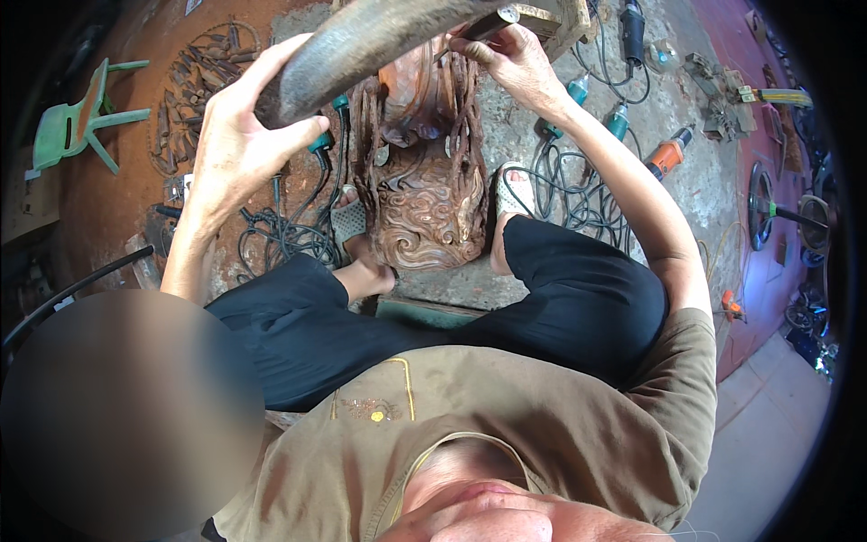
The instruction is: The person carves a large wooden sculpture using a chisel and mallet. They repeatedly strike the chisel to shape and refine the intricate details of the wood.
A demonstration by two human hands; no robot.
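Note:
My left hand (pixel 239 144) grips a thick, curved wooden mallet (pixel 361 56), dark and worn smooth, which reaches across the top of the view. In my right hand (pixel 515 72) is a chisel (pixel 488 24) with a dark handle and a round, flat butt end. Its thin shank points down and left, and its tip is hidden. Below both hands a reddish-brown wood carving (pixel 429 212) stands between my feet. Swirling relief covers its near part, and rough strands run along its sides. The mallet covers the carving's far end.
Corded power tools lie on both sides, including an orange grinder (pixel 668 154) and a dark one (pixel 632 36). Tangled black cables (pixel 573 185) lie beside my feet. A heap of chisels (pixel 203 86) and a green plastic chair (pixel 81 122) are at left.

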